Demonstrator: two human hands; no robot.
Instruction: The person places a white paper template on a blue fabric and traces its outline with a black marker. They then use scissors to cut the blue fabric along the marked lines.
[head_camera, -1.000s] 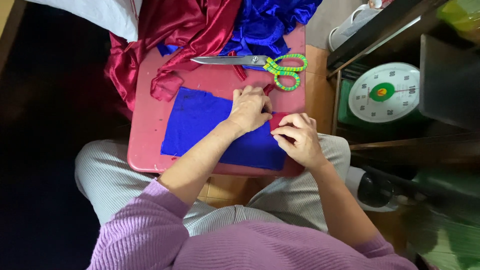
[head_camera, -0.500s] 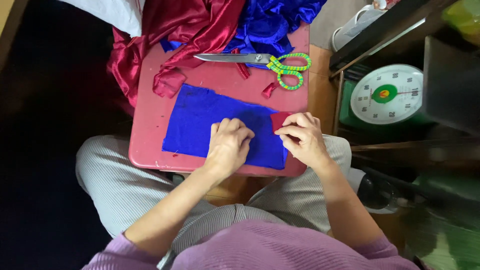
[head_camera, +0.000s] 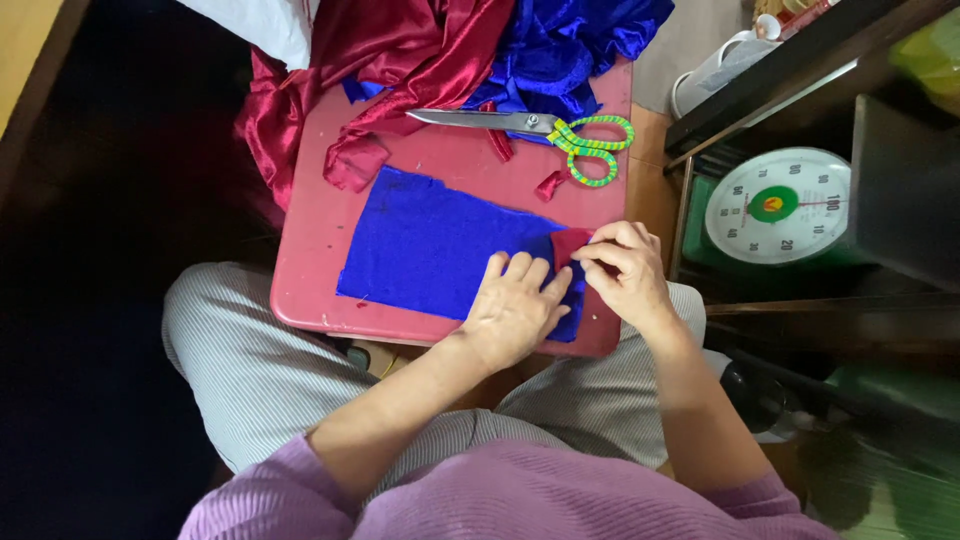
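Right grip: the right hand (head_camera: 625, 272) has thumb and fingertips pressed together, pinching a small red cloth patch (head_camera: 570, 244) at its right edge
Red patch: lies on the right end of the blue cloth piece (head_camera: 440, 247), at 3 o'clock on the counter (head_camera: 305, 290)
Left grip: the left hand (head_camera: 515, 308) lies flat, fingers spread, palm down on the blue cloth just at 8 o'clock from the patch, fingertips touching its lower edge
Blue cloth: a rough rectangle spread flat across the middle of the pink counter, its long side running from 9 to 3 o'clock
Scissors: scissors (head_camera: 540, 130) with green and yellow handles lie shut at 12 o'clock from the hands, blades pointing to 9 o'clock, well apart from both hands
Scraps: small red scraps (head_camera: 548, 186) sit just below the scissors
Heaps: red satin (head_camera: 400, 50) and blue satin (head_camera: 575, 40) are bunched at the counter's far edge, 12 o'clock
Beyond: a round kitchen scale (head_camera: 778, 207) stands at 3 o'clock, off the counter
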